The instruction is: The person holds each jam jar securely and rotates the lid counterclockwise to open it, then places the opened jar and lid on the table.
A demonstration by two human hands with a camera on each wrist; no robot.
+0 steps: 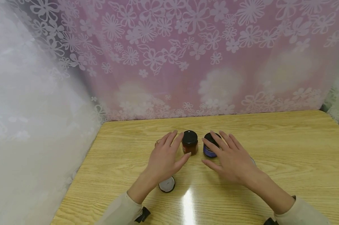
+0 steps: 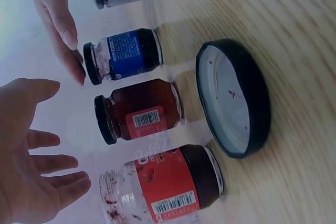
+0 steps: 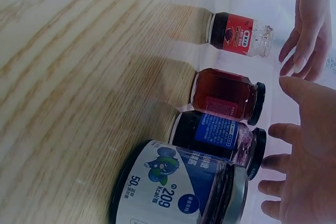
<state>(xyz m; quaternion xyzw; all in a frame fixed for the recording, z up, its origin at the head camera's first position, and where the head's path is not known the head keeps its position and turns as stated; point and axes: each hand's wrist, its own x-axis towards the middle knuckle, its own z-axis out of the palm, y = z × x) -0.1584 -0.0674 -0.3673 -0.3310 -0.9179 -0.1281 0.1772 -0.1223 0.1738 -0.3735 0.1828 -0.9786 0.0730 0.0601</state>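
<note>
My left hand [image 1: 163, 161], fingers spread, is held over the lidless jar with a red label [image 2: 168, 184], its glass smeared inside near the mouth. To the right of that hand stands an amber-red jar with a black lid [image 1: 190, 140]. My right hand [image 1: 234, 161] has its fingers spread above the small blue-labelled jar [image 1: 210, 152], partly covering its black lid; the wrist views show a gap between the fingers and the jars. A larger jar with a white-and-blue label [image 3: 168, 182] is mostly hidden under the right hand in the head view. Neither hand holds anything.
A loose black-rimmed lid [image 1: 167, 184] lies inside-up on the wooden table [image 1: 284, 147], near the left wrist. Behind the table hangs a pink flowered curtain [image 1: 169, 56], with a pale cloth [image 1: 40, 125] on the left side.
</note>
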